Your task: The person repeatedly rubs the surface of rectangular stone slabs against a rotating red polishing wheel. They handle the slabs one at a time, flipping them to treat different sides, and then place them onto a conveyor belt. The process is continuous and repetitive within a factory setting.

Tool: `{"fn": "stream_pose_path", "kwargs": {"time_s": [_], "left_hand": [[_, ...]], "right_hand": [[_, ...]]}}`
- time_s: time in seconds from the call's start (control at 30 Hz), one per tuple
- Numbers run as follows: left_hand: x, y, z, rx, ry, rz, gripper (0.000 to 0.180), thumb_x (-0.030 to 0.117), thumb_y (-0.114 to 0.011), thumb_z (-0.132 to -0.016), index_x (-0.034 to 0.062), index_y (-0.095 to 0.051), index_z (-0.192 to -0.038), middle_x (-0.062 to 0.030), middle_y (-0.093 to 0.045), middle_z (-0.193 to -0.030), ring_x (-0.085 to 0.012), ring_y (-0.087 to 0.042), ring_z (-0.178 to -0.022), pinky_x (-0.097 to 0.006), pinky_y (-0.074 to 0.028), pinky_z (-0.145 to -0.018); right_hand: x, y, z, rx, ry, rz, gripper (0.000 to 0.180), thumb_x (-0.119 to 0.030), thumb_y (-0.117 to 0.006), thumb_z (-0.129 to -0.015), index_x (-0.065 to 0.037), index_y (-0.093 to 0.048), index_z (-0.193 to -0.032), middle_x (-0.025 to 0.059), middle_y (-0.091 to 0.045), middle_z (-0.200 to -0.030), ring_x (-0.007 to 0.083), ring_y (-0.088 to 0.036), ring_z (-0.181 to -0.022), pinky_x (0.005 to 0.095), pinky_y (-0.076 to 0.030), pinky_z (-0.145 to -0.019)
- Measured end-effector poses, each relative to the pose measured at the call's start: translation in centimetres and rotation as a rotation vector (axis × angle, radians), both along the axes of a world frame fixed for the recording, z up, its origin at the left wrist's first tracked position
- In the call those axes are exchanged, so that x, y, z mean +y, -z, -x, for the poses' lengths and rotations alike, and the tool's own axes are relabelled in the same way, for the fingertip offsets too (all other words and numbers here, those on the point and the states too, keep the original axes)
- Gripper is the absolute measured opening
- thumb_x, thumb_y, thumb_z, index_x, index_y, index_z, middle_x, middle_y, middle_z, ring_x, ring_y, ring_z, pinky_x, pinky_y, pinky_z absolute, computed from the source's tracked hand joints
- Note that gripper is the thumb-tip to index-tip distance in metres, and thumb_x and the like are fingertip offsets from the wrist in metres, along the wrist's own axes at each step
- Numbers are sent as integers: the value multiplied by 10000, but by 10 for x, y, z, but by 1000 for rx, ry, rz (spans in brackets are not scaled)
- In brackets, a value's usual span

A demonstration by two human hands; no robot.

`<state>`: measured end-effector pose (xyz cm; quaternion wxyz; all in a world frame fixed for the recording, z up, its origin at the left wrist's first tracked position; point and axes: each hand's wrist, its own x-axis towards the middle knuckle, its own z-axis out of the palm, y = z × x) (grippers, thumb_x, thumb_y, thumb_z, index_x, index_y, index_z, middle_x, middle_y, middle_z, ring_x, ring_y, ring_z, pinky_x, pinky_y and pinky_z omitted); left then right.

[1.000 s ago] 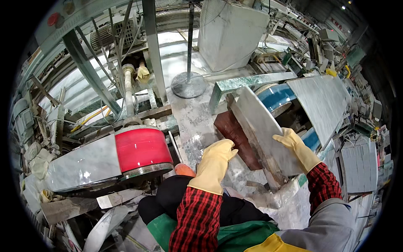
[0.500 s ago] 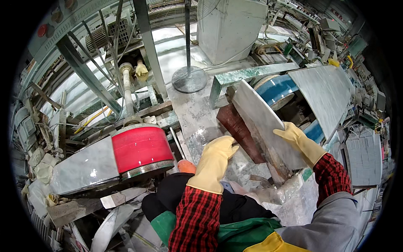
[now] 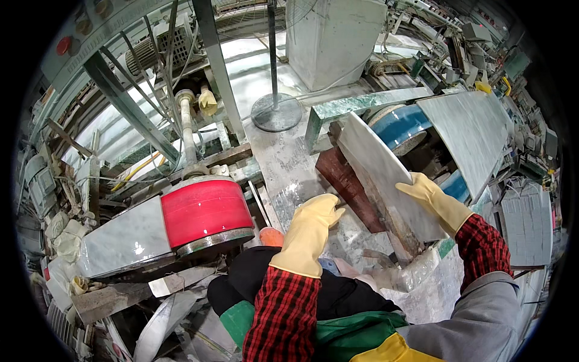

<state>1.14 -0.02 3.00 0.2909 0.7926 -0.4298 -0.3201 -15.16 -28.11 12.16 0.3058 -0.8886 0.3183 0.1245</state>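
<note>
A pale grey-white stone slab (image 3: 386, 175) leans at a slant on the right, its rough edge toward me. My right hand (image 3: 431, 202), in a cream rubber glove, grips the slab's far-right edge, the thumb on the face and the other fingers partly hidden behind. In a matching glove, my left hand (image 3: 307, 232) hovers above my knee, left of the slab and apart from it. Its fingers are curled in, and the palm side is hidden, so whatever it may hold does not show. Beneath the slab lies a dark red-brown wedge-shaped piece (image 3: 350, 190).
A blue belt drum (image 3: 401, 128) with a stone-topped table (image 3: 470, 133) stands behind the slab. At left is a red belt drum (image 3: 207, 208) beside a grey plate (image 3: 126, 244). A round-based pole (image 3: 276, 113) stands ahead, and stone offcuts (image 3: 114, 301) lie lower left.
The whole view has shifted slightly to the right. Both hands keep nearly the same pose, and the right hand stays on the slab's edge.
</note>
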Motion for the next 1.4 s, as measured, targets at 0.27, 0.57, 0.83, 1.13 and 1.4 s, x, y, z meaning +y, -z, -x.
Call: {"fn": "stream_pose_path", "kwargs": {"time_s": [0.27, 0.57, 0.83, 1.13, 1.4], "left_hand": [[1, 1, -2, 59, 1, -85, 381, 385, -620, -874, 109, -619, -1137, -125, -623, -1181, -325, -579, -1106, -417, -466, -927], [1, -4, -1, 98, -13, -87, 360, 364, -625, -869, 81, -623, -1090, -135, -645, -1110, -337, -600, -1045, -424, -481, -875], [2, -5, -2, 86, 13, -97, 372, 377, -618, -875, 73, -625, -1089, -149, -642, -1107, -343, -595, -1057, -423, -478, -886], [3, -13, -1, 93, 14, -71, 465, 292, -645, -876, -13, -583, -1222, -196, -658, -1120, -295, -635, -1048, -342, -496, -892], [3, -9, -3, 96, 28, -85, 471, 308, -625, -879, -13, -585, -1220, -194, -662, -1113, -293, -642, -1031, -339, -498, -886]], "right_hand": [[14, -13, -5, 17, 22, 14, 503, -439, -652, -783, -24, -669, -1066, 131, -698, -914, 214, -655, -855, 343, -491, -798], [9, -9, -4, 42, 18, 16, 503, -428, -647, -789, -30, -659, -1096, 117, -699, -929, 205, -651, -866, 342, -489, -801], [10, -13, -4, 22, 1, -4, 495, -406, -670, -798, 10, -645, -1066, 73, -671, -880, 149, -608, -828, 322, -485, -764], [13, -16, -4, 28, 0, 10, 515, -436, -661, -800, 12, -648, -1054, 88, -672, -871, 168, -615, -817, 330, -485, -761], [16, -18, -4, 15, -15, 12, 530, -441, -655, -797, 20, -641, -1057, 89, -667, -862, 163, -608, -810, 336, -484, -748]]}}
